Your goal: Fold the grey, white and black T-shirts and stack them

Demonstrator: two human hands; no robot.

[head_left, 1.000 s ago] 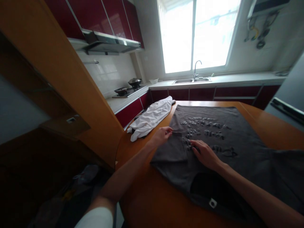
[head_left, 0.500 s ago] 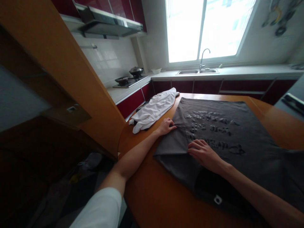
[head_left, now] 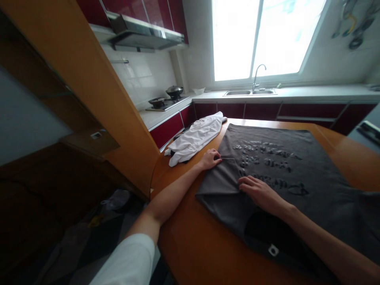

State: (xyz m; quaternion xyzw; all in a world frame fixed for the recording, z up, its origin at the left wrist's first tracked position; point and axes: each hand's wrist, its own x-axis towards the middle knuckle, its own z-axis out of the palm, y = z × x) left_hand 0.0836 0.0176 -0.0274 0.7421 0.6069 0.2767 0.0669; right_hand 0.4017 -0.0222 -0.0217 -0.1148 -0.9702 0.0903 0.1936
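Observation:
A dark grey T-shirt (head_left: pixel 273 142) with dark lettering lies spread over the wooden table (head_left: pixel 190 237), its neck opening and small label toward me. At its left edge my left hand (head_left: pixel 210 158) is closed, thumb and fingers pinching the cloth. My right hand (head_left: pixel 261 194) grips the fabric near the shoulder, beside the lettering, with its fingertips bent down on a fold. A crease runs in the cloth between the two hands.
White clothing (head_left: pixel 197 136) lies crumpled at the table's left edge. An orange wooden panel (head_left: pixel 118 107) rises at the left. Beyond the table are a counter with a sink (head_left: pixel 249 92), a stove with a lidded pan (head_left: pixel 174 91), and a window.
The whole view has shifted slightly, so everything appears a little lower and farther right. Both hands keep their places on the T-shirt.

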